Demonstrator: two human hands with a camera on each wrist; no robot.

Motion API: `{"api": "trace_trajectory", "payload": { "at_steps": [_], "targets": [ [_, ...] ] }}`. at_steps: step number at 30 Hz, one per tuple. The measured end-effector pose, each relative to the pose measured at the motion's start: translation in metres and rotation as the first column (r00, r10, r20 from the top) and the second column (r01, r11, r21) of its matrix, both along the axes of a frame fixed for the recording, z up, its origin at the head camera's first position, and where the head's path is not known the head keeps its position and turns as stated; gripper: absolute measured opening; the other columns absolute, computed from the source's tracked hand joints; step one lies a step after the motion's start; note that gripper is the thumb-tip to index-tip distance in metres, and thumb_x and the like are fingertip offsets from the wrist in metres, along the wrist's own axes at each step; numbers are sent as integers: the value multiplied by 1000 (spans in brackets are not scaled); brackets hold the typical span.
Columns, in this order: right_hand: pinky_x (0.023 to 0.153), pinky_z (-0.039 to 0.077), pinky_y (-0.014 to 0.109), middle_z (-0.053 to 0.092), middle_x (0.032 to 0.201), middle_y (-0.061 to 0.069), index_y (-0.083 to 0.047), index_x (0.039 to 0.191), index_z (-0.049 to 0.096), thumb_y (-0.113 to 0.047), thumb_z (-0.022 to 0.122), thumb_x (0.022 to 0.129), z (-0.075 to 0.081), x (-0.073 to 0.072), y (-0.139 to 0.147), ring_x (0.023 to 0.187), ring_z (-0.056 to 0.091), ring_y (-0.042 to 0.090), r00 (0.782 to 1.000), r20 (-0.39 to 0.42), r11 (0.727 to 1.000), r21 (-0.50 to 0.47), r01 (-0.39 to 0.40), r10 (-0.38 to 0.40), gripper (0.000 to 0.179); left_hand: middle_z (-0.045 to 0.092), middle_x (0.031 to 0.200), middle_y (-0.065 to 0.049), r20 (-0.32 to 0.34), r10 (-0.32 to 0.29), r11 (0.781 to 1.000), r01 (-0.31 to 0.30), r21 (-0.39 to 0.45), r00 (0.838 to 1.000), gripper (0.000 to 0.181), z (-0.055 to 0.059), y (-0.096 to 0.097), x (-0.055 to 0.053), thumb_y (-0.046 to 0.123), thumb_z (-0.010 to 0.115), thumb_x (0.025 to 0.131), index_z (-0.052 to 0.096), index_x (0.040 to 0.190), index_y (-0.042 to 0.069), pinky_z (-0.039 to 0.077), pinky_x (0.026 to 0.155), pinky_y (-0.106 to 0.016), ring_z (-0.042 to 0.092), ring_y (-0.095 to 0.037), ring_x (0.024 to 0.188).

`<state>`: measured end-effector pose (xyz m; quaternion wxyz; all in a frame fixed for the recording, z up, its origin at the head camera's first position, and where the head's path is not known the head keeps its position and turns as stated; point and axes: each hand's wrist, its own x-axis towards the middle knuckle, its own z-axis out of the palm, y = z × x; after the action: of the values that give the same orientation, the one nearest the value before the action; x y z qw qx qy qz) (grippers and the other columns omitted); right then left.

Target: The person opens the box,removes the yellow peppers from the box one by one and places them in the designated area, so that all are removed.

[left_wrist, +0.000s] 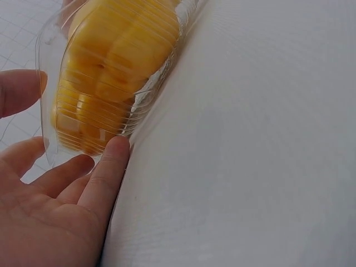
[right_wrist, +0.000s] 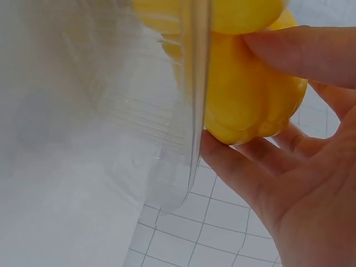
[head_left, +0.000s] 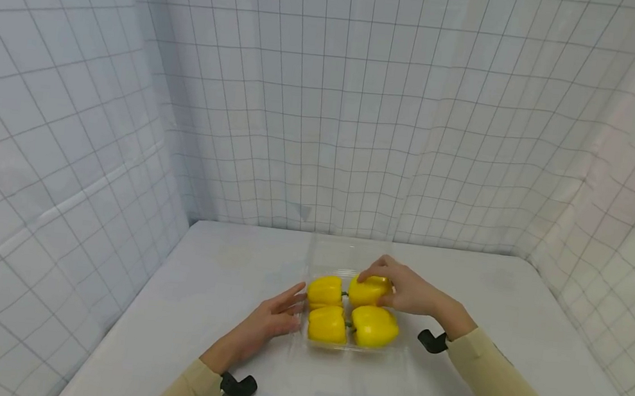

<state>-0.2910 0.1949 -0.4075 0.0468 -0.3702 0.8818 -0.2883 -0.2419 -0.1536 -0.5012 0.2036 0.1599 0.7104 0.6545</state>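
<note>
A clear plastic clamshell container [head_left: 360,349] holds several yellow bell peppers, two rows deep, their green stems turned toward the middle. My right hand [head_left: 415,292] grips the far right yellow bell pepper [head_left: 364,292], thumb on the near side and fingers over the far side. In the right wrist view this pepper [right_wrist: 239,92] sits between thumb and fingers, beside the container's rim [right_wrist: 198,83]. On the left, my left hand [head_left: 264,329] rests with loosely extended fingers against the container's side; in the left wrist view a fingertip [left_wrist: 118,146] meets the ribbed plastic wall [left_wrist: 92,130].
The container's transparent lid [head_left: 349,256] lies folded back toward the rear of the white table [head_left: 216,278]. White sheets with a grid pattern [head_left: 360,118] hang behind the table and along both sides. A black strap piece [head_left: 238,386] sits at the left wrist.
</note>
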Motion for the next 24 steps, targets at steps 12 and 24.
{"api": "trace_trajectory", "payload": {
  "at_steps": [12,24],
  "targets": [
    [95,50,42,43,126,-3,-35,144,53,-4,73,91,3,6,11,113,51,19,998,-23,994,-88,64,-66,65,30,163,-3,-6,-3,1000,3,-1,1000,76,3,2,1,23,64,99,22,161,34,35,113,-52,31,-30,147],
    [93,45,43,38,123,2,-35,152,45,-7,69,95,-1,12,21,109,48,23,998,14,996,-72,56,-55,68,30,162,-3,-10,5,1000,-6,-16,1000,76,2,4,1,25,64,98,23,161,36,34,114,-53,31,-30,147]
  ]
}}
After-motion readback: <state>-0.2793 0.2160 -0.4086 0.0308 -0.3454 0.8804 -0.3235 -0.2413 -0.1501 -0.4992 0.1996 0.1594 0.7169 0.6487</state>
